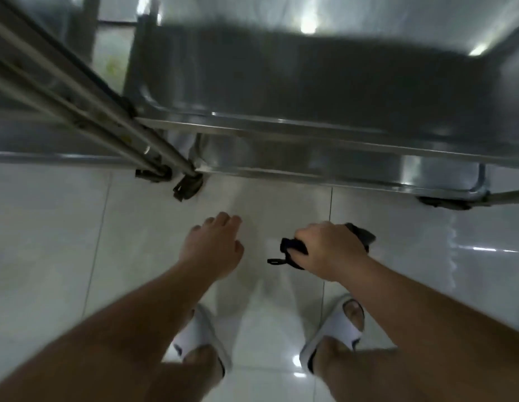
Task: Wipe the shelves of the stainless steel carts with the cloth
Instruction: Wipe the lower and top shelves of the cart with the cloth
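My right hand [329,250] squeezes the dark cloth [293,250], my left hand [214,245] is open, and the cart [310,132] up top waits unwiped.

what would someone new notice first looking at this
Two bare forearms reach into the middle of the frame: the right hand grips a dark cloth, while the left hand hangs open and empty above the pale tiled floor. Just beyond them, a stainless steel cart fills the upper frame. White slides show at the bottom.
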The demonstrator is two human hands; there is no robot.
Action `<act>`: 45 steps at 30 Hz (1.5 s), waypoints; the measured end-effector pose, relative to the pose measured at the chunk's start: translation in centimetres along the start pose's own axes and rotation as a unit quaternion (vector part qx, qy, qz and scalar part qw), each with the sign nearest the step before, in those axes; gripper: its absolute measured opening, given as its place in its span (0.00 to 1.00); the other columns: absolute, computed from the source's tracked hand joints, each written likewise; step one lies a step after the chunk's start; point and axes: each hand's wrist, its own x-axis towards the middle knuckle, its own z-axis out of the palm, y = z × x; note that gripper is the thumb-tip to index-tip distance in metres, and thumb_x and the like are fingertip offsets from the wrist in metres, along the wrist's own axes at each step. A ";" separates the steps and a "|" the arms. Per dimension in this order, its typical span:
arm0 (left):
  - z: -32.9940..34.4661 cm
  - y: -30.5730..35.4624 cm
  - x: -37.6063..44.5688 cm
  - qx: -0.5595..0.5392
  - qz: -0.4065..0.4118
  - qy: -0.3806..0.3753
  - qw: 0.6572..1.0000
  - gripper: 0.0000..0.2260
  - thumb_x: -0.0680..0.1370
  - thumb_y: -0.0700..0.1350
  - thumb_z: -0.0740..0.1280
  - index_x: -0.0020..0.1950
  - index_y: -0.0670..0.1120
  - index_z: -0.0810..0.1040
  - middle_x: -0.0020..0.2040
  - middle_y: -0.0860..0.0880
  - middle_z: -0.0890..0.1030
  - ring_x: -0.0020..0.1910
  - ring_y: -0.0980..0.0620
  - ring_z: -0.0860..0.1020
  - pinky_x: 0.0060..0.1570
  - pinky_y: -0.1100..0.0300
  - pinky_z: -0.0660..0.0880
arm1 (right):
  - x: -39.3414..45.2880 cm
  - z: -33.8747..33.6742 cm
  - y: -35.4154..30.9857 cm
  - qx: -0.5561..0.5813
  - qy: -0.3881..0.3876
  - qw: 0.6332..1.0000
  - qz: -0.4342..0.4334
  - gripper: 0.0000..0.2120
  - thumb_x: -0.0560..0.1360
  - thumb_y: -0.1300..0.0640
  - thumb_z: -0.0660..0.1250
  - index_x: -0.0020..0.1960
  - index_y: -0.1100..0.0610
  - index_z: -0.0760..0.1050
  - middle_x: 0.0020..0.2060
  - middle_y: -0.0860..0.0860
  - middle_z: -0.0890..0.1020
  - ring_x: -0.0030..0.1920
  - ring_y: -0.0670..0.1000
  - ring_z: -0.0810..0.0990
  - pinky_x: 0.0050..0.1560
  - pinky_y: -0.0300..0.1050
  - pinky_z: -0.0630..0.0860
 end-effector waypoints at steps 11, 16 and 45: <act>-16.5 -1.1 -26.5 -0.101 -0.112 -0.051 0.987 0.20 0.82 0.54 0.59 0.74 0.51 0.71 0.66 0.50 0.76 0.60 0.47 0.76 0.50 0.53 0.69 | -15.3 -18.2 -19.0 -0.036 -0.128 0.986 0.099 0.19 0.81 0.36 0.58 0.37 0.46 0.66 0.36 0.45 0.77 0.39 0.49 0.79 0.44 0.48 0.80; -26.9 -6.0 -34.2 -0.132 -0.143 -0.024 0.981 0.19 0.83 0.54 0.58 0.73 0.50 0.71 0.66 0.48 0.75 0.63 0.46 0.75 0.52 0.51 0.69 | -15.9 -30.3 -30.3 -0.044 -0.104 0.988 0.102 0.18 0.81 0.37 0.60 0.44 0.50 0.75 0.37 0.47 0.79 0.37 0.48 0.79 0.36 0.46 0.76; -58.5 -40.1 -48.9 -0.211 -0.407 0.212 0.863 0.19 0.83 0.57 0.58 0.73 0.53 0.70 0.70 0.51 0.74 0.67 0.46 0.74 0.63 0.48 0.74 | 6.8 -57.7 -78.9 -0.008 -0.013 0.983 -0.181 0.19 0.78 0.40 0.63 0.41 0.54 0.77 0.33 0.50 0.79 0.35 0.50 0.78 0.34 0.45 0.71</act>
